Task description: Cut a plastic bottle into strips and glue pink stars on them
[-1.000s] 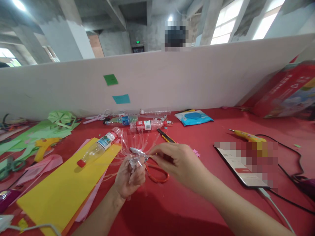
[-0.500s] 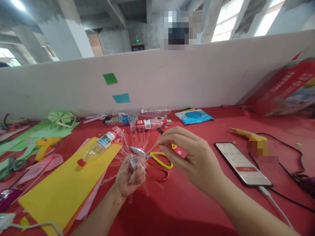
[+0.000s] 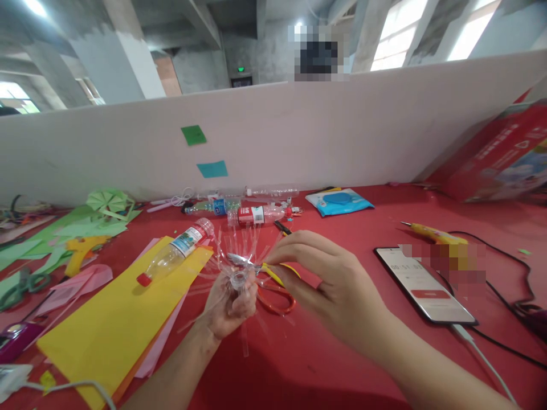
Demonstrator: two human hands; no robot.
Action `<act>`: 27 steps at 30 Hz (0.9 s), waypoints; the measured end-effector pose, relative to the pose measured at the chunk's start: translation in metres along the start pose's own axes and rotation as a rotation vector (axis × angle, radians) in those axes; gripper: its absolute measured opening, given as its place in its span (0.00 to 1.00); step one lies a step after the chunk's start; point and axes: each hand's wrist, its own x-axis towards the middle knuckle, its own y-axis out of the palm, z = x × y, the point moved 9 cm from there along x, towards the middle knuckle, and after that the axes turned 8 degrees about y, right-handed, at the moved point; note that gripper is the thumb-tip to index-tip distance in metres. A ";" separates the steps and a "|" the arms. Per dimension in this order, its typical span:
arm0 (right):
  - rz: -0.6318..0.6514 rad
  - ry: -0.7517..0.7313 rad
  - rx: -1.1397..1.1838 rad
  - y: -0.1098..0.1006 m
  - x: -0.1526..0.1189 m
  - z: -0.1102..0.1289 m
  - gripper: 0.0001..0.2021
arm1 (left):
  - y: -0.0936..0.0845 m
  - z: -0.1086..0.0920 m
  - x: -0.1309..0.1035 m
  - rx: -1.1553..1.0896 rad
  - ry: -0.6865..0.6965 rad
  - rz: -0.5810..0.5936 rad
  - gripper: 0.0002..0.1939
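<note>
My left hand [image 3: 233,302] is closed round the neck of a cut clear plastic bottle [image 3: 239,277], whose thin strips fan outward on all sides. To its right, my right hand [image 3: 320,273] has its thumb and fingertips brought close together near the strips; whether a strip is between them is too small to tell. Scissors [image 3: 277,307] with red and yellow handles lie on the red table behind and beside the bottle piece, partly covered by my right fingers.
Yellow paper [image 3: 111,324] and a red-capped bottle [image 3: 171,256] are at left. More bottles [image 3: 252,215] and a blue wipes pack [image 3: 341,201] lie by the white partition [image 3: 273,131]. At right are a phone [image 3: 423,285] and a yellow glue gun [image 3: 436,233].
My right hand has moved slightly down, and its thumb and fingertips are closer together. My left hand and the bottle piece have shifted a little to the right.
</note>
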 end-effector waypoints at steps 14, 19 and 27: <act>-0.083 -0.051 -0.026 -0.009 -0.004 0.006 0.08 | -0.019 -0.001 0.004 0.021 0.023 -0.169 0.13; -0.073 -0.065 -0.065 0.000 -0.004 0.003 0.08 | -0.024 0.001 0.004 0.033 0.027 -0.184 0.15; 0.033 0.134 -0.025 0.030 -0.009 -0.025 0.12 | -0.028 0.002 0.003 0.076 0.060 -0.221 0.14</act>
